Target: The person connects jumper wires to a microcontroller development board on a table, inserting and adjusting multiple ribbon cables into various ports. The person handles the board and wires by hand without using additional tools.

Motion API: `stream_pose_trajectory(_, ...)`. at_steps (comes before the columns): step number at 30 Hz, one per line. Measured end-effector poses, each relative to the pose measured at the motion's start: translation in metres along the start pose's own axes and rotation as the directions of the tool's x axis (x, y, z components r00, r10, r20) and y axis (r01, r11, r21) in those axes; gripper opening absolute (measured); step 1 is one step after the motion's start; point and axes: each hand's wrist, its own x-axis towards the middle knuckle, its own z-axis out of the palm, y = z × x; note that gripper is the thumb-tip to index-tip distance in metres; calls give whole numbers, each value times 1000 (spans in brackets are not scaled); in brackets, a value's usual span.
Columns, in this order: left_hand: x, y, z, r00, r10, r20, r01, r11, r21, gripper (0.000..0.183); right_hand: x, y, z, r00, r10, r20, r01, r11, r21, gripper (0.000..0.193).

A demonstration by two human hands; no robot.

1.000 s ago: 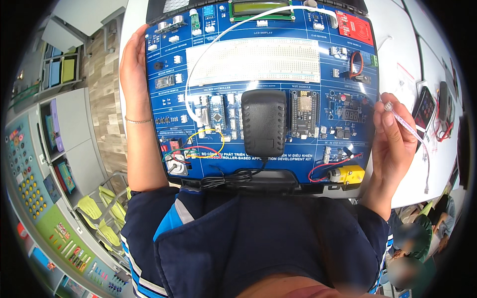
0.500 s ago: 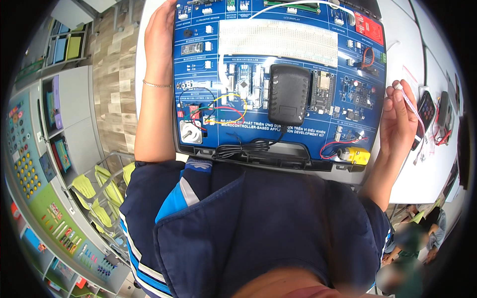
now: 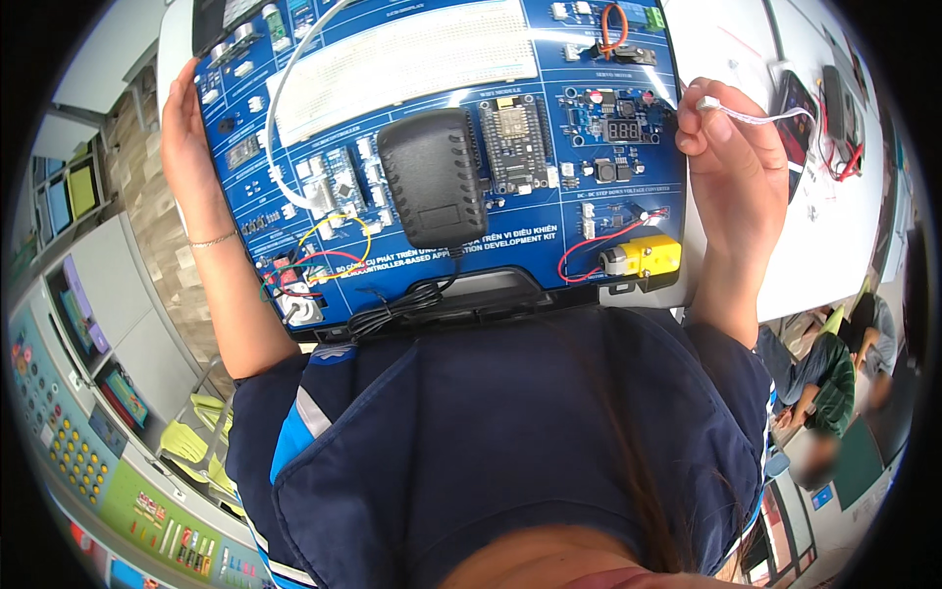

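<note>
A blue microcontroller kit board (image 3: 530,240) in a black case lies before me, close to my body. Along its left edge rests my left hand (image 3: 188,133), open, its fingers stretched out against the side. My right hand (image 3: 736,162) is beside the right edge, its thumb and fingers pinching a thin white-and-purple cable (image 3: 751,119) near its small white connector. That connector is free, pointing left towards the board. A black power adapter (image 3: 429,177) sits on the board, right of a small microcontroller module, with its bundled black cord (image 3: 402,306) at the front edge.
A white breadboard (image 3: 402,69) spans the kit's upper part, and a white cable (image 3: 272,128) arches over it. A yellow motor (image 3: 653,256) is at the lower right corner. Right on the white table (image 3: 726,265) lie a phone (image 3: 800,113) and red-and-black wires. People sit beyond.
The view has shifted, so the kit appears farther left and turned. My right hand has turned the cable's connector to the left, nearer the kit's edge. My left hand remains at the left side.
</note>
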Motion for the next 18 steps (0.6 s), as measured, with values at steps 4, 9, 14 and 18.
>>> stream_pose_trajectory(4,0,1,1,1000,20,-6,-19,998,64,50,-3,-2,5,999,-37,-4,37,997,-65,27)
stream_pose_trajectory(9,0,2,2,1000,-10,-14,10,1000,12,50,0,-1,4,999,-23,40,26,997,-74,28)
stream_pose_trajectory(14,-1,3,3,1000,-1,-23,2,999,34,51,1,-1,2,999,-4,34,5,1000,-20,30)
stream_pose_trajectory(18,-2,6,5,1000,3,-19,-2,998,55,51,-1,-3,0,999,27,45,-24,997,-67,29)
